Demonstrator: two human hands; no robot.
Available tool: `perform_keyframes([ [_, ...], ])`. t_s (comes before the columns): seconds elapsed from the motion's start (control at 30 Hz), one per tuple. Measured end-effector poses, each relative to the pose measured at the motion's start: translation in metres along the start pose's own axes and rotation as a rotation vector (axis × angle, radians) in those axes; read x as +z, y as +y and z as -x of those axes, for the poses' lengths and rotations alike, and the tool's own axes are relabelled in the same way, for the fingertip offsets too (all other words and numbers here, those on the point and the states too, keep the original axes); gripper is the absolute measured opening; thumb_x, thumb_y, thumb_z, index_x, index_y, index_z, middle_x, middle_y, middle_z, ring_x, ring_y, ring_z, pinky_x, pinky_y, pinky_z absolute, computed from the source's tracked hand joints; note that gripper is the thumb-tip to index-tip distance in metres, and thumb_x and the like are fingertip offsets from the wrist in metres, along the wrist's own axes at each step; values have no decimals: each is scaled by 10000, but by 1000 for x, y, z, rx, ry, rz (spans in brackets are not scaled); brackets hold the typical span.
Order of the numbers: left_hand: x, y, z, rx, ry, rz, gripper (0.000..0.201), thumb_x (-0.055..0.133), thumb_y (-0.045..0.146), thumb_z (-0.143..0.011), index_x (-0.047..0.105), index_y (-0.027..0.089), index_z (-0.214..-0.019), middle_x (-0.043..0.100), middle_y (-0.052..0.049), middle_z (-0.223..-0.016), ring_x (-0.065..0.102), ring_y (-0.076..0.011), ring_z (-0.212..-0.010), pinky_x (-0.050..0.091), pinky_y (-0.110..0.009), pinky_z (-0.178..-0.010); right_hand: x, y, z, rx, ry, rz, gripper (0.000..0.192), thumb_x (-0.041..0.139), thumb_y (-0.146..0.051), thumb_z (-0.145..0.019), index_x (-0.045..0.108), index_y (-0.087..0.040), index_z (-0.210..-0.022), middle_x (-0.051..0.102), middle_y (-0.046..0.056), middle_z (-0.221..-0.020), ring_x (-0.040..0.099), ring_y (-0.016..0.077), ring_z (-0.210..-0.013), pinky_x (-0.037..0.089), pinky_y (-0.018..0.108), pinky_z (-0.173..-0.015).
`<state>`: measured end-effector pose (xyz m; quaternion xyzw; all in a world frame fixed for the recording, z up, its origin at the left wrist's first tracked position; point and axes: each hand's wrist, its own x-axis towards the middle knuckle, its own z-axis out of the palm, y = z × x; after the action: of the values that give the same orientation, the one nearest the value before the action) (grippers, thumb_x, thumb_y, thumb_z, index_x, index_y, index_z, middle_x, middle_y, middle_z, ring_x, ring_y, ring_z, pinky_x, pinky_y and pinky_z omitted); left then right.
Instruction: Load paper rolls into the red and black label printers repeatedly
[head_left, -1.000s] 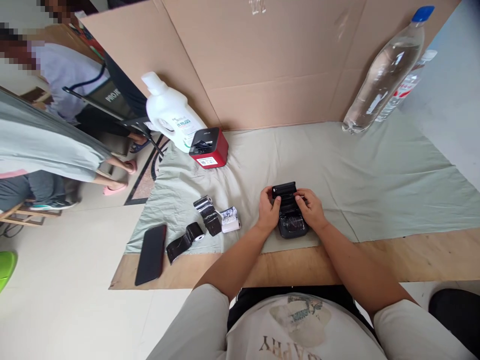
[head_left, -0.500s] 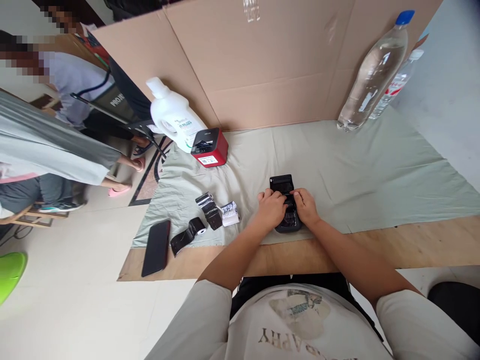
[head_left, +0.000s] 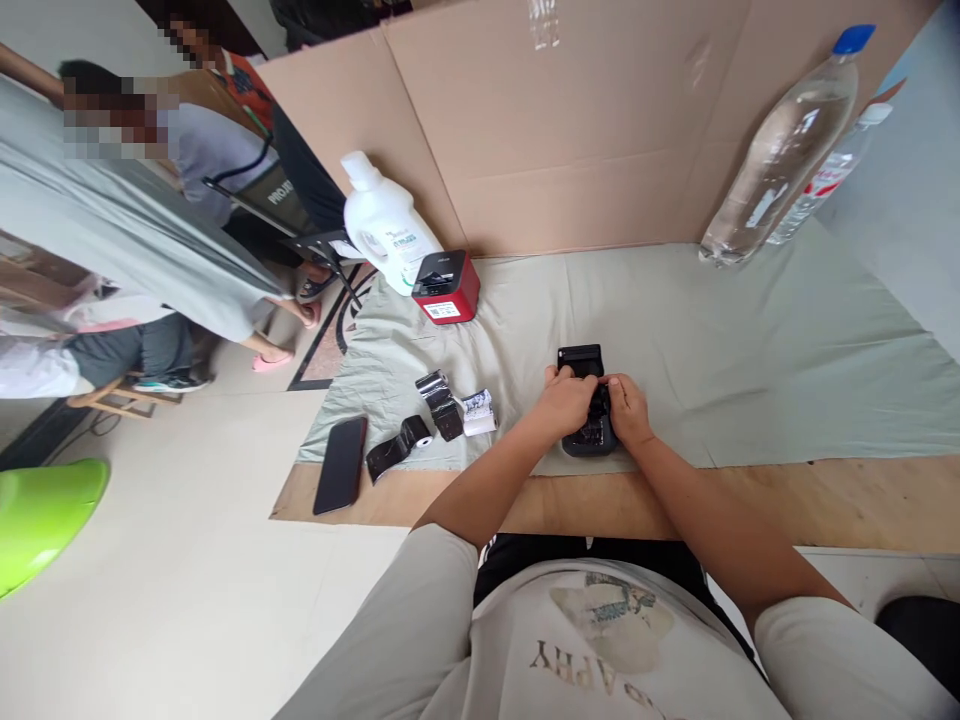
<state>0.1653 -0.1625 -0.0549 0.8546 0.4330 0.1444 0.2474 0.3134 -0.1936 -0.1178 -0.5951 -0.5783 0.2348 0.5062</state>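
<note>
A small black receipt printer (head_left: 589,440) lies on the cloth in front of me, its lid (head_left: 580,355) flipped open at the far end. My left hand (head_left: 570,402) reaches over it from the left, fingers bent across its open middle. Along the right edge, my right hand (head_left: 630,410) grips the printer with the thumb near the left fingertips. What lies under the left fingers is hidden. To the left are a black-and-silver paper roll (head_left: 441,405), a white printed roll (head_left: 478,412) and a black roll (head_left: 401,448) partly unwound.
A dark phone (head_left: 340,466) rests at the table's left corner. Farther back stand a red-and-black printer (head_left: 448,288), a white jug (head_left: 390,225) and two clear bottles (head_left: 787,150) against a cardboard panel (head_left: 585,120). Other people (head_left: 217,150) are off to the left.
The view has turned slightly left, so everything sits farther right in the picture. My left hand has slid a little right across the printer; my right hand stays at its edge.
</note>
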Motion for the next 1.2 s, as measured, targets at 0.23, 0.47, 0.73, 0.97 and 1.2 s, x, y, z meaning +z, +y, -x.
perform_keyframes([
  [0.23, -6, 11, -8, 27, -105, -218, 122, 620, 45, -672, 627, 166, -682, 639, -164, -848, 489, -377, -1058, 285, -558, -982, 1, 2, 0, 0, 12, 6, 582, 277, -638, -960, 669, -217, -873, 708, 99, -929, 631, 247, -906, 494, 434, -863],
  [0.47, -27, 11, 4, -126, 76, 212, 321, 647, 132, -649, 645, 181, -967, 686, -87, -981, 611, -268, -949, 458, -420, -909, 0, 2, 0, 0, 1, 44, 582, 272, -633, -959, 673, -220, -877, 710, 102, -927, 633, 259, -907, 490, 448, -859],
  [0.73, -114, -61, 118, -286, -155, 248, 342, 605, 202, -648, 714, 212, -972, 726, -35, -1006, 661, -250, -953, 509, -338, -886, 1, 2, 0, 14, -3, 8, 526, 322, -611, -960, 673, -223, -908, 727, 99, -962, 645, 259, -933, 494, 441, -874],
  [0.97, -116, -96, 156, -514, -103, -204, 284, 710, 192, -626, 708, 232, -908, 704, -77, -1009, 612, -341, -1065, 452, -433, -957, 1, 1, 0, 24, -5, 12, 509, 340, -604, -954, 670, -220, -902, 726, 105, -961, 647, 265, -934, 495, 449, -877],
  [1.2, -104, -107, 108, -491, 162, -145, 276, 658, 225, -758, 685, 208, -1032, 699, -92, -1053, 588, -289, -1089, 447, -401, -977, 1, 2, 0, 22, -5, -5, 484, 355, -595, -950, 666, -228, -902, 725, 92, -965, 648, 260, -936, 498, 444, -876],
])
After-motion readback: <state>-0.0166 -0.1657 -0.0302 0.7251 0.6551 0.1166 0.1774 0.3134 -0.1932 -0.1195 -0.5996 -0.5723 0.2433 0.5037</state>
